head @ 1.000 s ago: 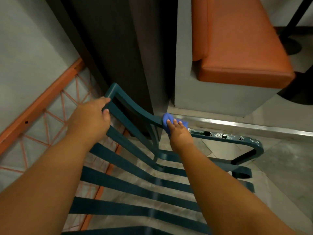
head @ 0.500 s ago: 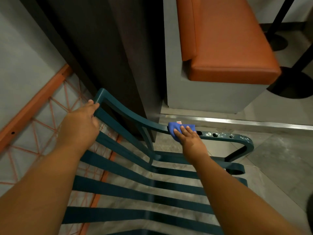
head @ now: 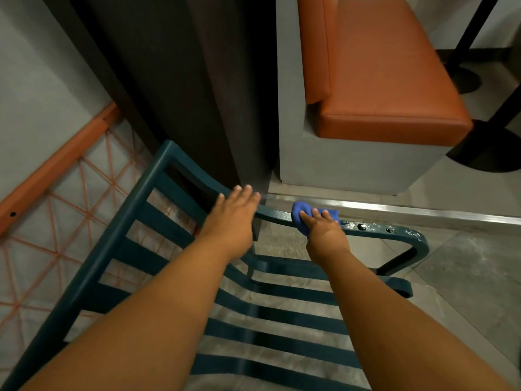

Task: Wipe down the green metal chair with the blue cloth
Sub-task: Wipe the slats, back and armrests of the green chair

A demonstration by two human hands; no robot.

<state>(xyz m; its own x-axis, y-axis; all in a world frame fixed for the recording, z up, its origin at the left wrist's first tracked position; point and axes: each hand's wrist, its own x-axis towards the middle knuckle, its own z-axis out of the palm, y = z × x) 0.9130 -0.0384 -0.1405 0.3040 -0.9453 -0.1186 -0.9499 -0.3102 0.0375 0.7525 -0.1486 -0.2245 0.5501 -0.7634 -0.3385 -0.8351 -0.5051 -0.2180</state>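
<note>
Our right hand [head: 324, 232] has fingers curled over the cloth [head: 303, 218] on the chair [head: 282, 314] armrest, left hand [head: 234, 215] fingers straight on the rail, thumbs hidden, seat cut off below.

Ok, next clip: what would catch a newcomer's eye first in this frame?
Probably the blue cloth, bright against the dark green chair, pressed on the armrest by the right hand at centre. Next, the left hand beside it, fingers straight over the chair's top rail. Then the orange bench seat at upper right, and the chipped paint and holes further along the armrest.
</note>
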